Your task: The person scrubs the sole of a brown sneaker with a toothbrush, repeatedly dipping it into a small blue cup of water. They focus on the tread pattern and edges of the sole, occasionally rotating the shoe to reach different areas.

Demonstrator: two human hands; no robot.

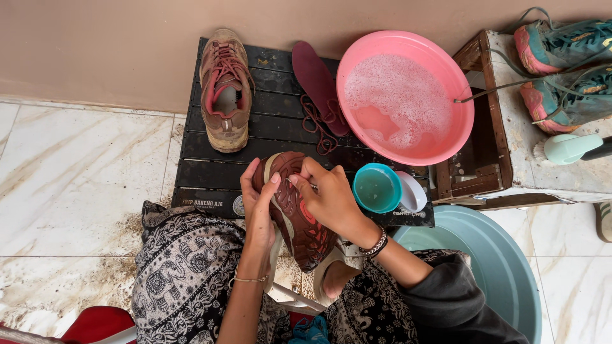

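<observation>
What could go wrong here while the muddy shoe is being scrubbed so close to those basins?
The right hand works beside the small teal cup; an elbow swing might tip it. The pink basin overhangs the black platform edge and could slide. The left hand alone steadies the brown shoe, which may slip.

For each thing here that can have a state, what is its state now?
Pink basin: holds soapy water.
Teal cup: upright, open.
Brown shoe: held in both hands, left hand, right hand.
Second muddy shoe: upright, insole out.
Insole: lying loose.
</observation>
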